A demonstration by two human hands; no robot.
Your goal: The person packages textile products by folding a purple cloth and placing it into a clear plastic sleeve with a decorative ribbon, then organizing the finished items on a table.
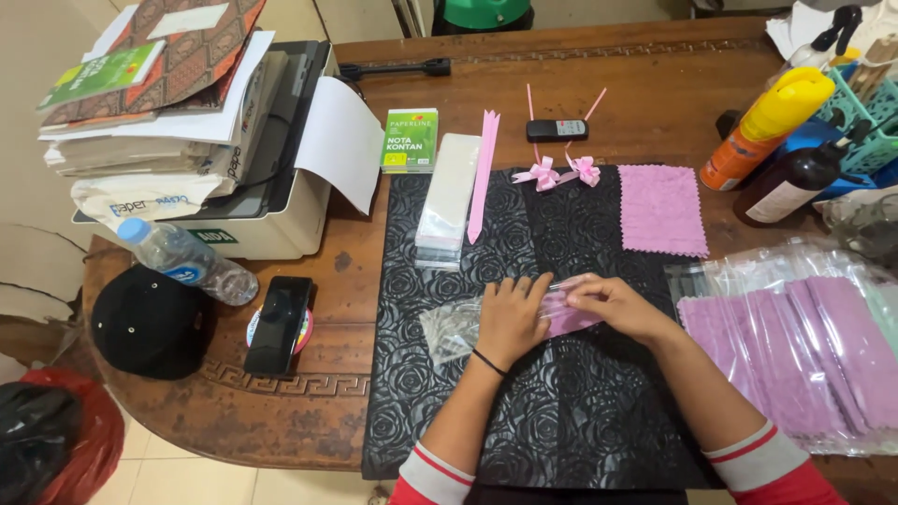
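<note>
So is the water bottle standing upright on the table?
No, the water bottle lies on its side by the black cap.

Glossy black embossed mat [561, 411] on worn wooden table [309, 411]; textured pink cloth [661, 209]; clear shiny plastic bag [454, 327]

furniture: carved brown wooden table [309, 393] | floor: pale tiles [187, 482] | light: even, soft

A single head-worn camera looks steeply down, from close above, at a wooden table [655, 103].
</note>
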